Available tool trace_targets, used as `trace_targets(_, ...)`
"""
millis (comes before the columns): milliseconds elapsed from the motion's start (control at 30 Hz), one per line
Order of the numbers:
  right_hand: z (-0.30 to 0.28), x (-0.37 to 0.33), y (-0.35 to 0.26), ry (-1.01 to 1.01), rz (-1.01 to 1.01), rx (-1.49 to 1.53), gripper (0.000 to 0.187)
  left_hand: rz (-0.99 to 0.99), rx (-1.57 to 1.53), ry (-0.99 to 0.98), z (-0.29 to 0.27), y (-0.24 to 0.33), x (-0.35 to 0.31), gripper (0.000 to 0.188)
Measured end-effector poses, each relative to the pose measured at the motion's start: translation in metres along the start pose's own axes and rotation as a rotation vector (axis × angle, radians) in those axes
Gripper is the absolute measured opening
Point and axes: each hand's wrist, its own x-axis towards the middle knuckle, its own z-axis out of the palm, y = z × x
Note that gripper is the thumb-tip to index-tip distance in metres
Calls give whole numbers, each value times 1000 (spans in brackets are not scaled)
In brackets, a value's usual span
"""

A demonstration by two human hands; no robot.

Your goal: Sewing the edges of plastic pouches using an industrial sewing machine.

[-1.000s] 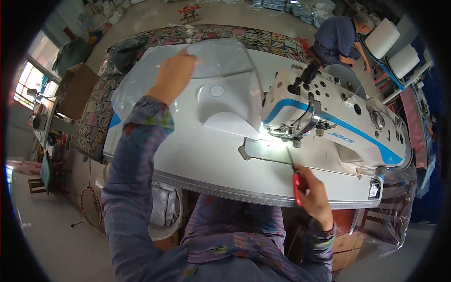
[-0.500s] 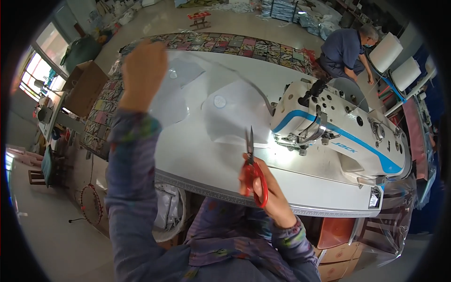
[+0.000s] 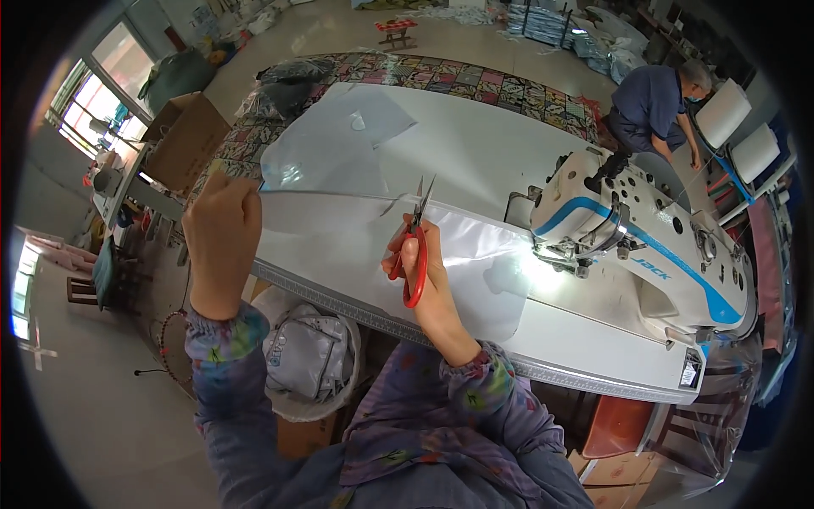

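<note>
My left hand is a closed fist beyond the table's left edge. A thin grey strip runs from it across to the scissors. Red-handled scissors are in my right hand, blades pointing away from me and slightly apart near the strip. Below and right of them lies a pale, shiny fabric piece, reaching to the lit needle area of the white and blue sewing machine. Farther back, another pale fabric piece lies on the white table.
A bin with folded silvery pieces stands below the table's front edge. Patchwork cloth lies along the far side, with a dark plastic bundle on it. A person bends down at the back right, near thread cones.
My left hand has come down toward me and left with the strip. My right hand and scissors have moved left and slightly up. The fabric by the machine now reaches the table's front edge.
</note>
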Motion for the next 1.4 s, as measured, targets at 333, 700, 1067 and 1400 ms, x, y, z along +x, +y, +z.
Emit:
trace_targets(333,-83,-109,-40,-69,-82,-742,41,-256,-78,-197,72,-95,-258,33)
trace_targets(700,-225,-170,-101,493,31,-1539,40,-621,186,-908,143,-166,-464,55)
trace_targets(1067,-182,-77,-59,15,-371,-1308,48,38,-853,-196,123,132,-104,27)
trace_targets(1400,-204,-72,-44,-81,-462,-1397,51,310,-753,-553,137,169,-110,52)
